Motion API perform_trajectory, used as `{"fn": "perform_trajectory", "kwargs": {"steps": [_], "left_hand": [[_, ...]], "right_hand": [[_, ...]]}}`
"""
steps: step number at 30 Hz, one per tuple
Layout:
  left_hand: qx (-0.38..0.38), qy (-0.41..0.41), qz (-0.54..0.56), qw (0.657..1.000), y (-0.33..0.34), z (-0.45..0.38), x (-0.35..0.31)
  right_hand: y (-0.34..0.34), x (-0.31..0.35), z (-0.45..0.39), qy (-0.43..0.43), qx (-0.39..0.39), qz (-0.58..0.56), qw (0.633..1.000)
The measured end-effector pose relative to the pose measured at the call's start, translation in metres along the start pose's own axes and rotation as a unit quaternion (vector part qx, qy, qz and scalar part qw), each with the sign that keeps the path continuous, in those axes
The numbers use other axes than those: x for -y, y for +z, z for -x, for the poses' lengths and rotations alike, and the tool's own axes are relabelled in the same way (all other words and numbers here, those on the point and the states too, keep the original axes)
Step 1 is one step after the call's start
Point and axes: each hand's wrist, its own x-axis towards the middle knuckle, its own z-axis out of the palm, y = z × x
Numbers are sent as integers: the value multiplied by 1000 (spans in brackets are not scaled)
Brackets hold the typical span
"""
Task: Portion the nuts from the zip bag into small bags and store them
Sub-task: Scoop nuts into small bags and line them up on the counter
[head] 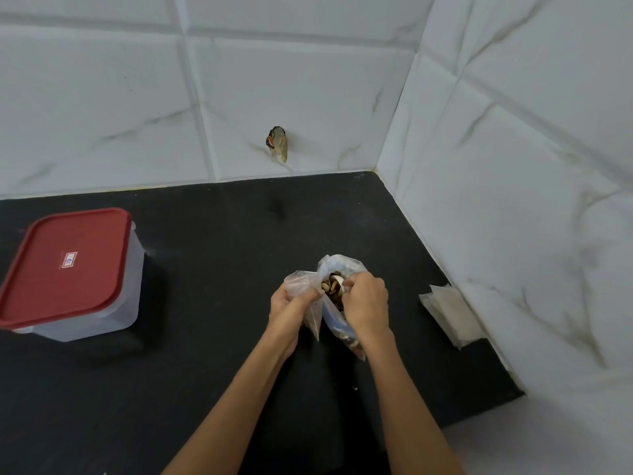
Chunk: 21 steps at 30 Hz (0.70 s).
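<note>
Black stone formed the surface, set into a corner of white marble-look wall tiles. Near its middle, a person's two bare hands worked close together. The left hand pinched a small clear bag by its upper edge, fingers curled on the plastic; the bag hung downward to a point and looked nearly empty. Just beside it, touching, stood the zip bag, its mouth open upward and its long axis leaning from the top, farther away, down toward the person. Brown nuts showed inside it, at the mouth and through the plastic lower down. The right hand was at the zip bag's mouth, its grip curled together, seemingly around a small white scoop-like item; exactly what it held could not be told.

Well apart to the left sat a translucent square container with a red lid closed on it; its contents could not be seen. To the right, against the wall, lay a flat stack of small clear bags. A small brownish object clung to the back wall.
</note>
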Motion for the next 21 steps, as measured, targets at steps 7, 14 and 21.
{"fn": "perform_trajectory", "kwargs": {"steps": [7,14,21], "left_hand": [[9,-6,24,1000,3,2,0],[-2,-10,-7,1000,2,1,-3],[-30,36,-176,983,7,3,-13]], "right_hand": [[-14,-15,-22,166,120,-155,967],[-31,-29,-20,210,177,-306,911],[-41,-30,-19,212,103,-319,918]]}}
